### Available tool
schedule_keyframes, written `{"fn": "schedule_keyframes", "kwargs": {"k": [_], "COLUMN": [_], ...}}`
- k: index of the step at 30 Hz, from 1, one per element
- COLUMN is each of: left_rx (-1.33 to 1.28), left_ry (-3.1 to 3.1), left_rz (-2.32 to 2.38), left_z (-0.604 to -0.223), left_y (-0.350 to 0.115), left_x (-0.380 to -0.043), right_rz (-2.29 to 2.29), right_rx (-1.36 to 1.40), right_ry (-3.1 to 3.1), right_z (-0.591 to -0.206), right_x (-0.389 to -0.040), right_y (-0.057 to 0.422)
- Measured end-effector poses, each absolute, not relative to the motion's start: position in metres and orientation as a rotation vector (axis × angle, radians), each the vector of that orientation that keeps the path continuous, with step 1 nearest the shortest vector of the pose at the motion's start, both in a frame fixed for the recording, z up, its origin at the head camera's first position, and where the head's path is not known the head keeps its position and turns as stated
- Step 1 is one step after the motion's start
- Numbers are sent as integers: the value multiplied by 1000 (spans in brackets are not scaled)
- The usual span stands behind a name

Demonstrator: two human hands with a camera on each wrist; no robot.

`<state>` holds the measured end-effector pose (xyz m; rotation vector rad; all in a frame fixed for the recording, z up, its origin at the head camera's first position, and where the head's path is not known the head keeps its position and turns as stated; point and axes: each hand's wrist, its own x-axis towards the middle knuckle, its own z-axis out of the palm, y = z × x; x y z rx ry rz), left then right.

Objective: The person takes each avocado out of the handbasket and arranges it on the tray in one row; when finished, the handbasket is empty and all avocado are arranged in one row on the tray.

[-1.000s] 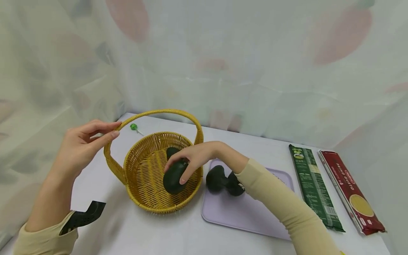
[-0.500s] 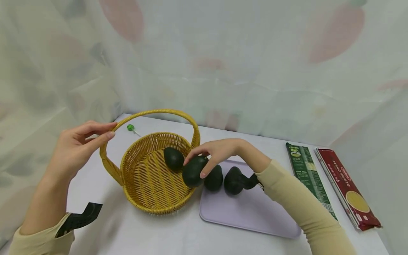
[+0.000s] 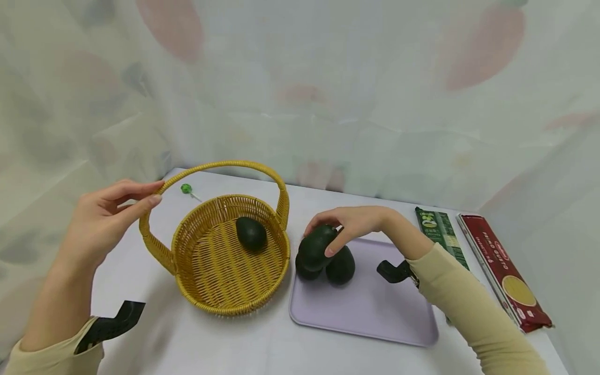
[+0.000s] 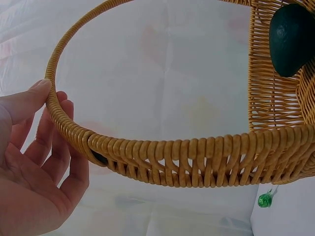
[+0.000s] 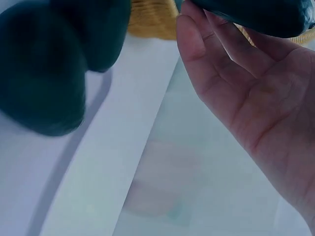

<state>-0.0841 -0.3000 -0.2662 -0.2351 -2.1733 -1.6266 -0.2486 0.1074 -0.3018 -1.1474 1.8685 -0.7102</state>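
Note:
My left hand (image 3: 110,213) pinches the upper left of the handle (image 3: 213,165) of a round yellow wicker basket (image 3: 179,271); the left wrist view shows thumb and fingers around it. One dark green avocado (image 3: 251,233) lies in the basket toward its back right. My right hand (image 3: 353,225) grips another avocado (image 3: 315,249) over the left part of a lilac tray (image 3: 365,312). Beneath and beside it, two avocados sit on the tray, the nearer-right avocado (image 3: 341,266) showing more fully. In the right wrist view the held avocado (image 5: 261,14) lies along my fingertips.
To the right of the tray lie a green spaghetti packet (image 3: 440,234), partly behind my right sleeve, and a red spaghetti packet (image 3: 503,271). A green lollipop (image 3: 186,189) lies behind the basket. A printed curtain (image 3: 300,104) hangs behind the white table.
My right hand has moved from inside the basket rightward to above the tray, carrying the avocado out. One avocado stays in the basket. My left hand keeps its hold on the handle.

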Motion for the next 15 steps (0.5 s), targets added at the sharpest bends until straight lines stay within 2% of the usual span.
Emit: {"fn": "schedule_keyframes", "kwargs": {"k": [15], "left_rx": [-229], "left_ry": [-2150], "left_rz": [-1642], "left_z": [-268], "left_y": [-300], "left_x": [-85], "right_rz": [-877], "right_rx": [-982], "right_ry": [1895], "right_z": [-313], "right_x": [-243], "right_y": [171]}}
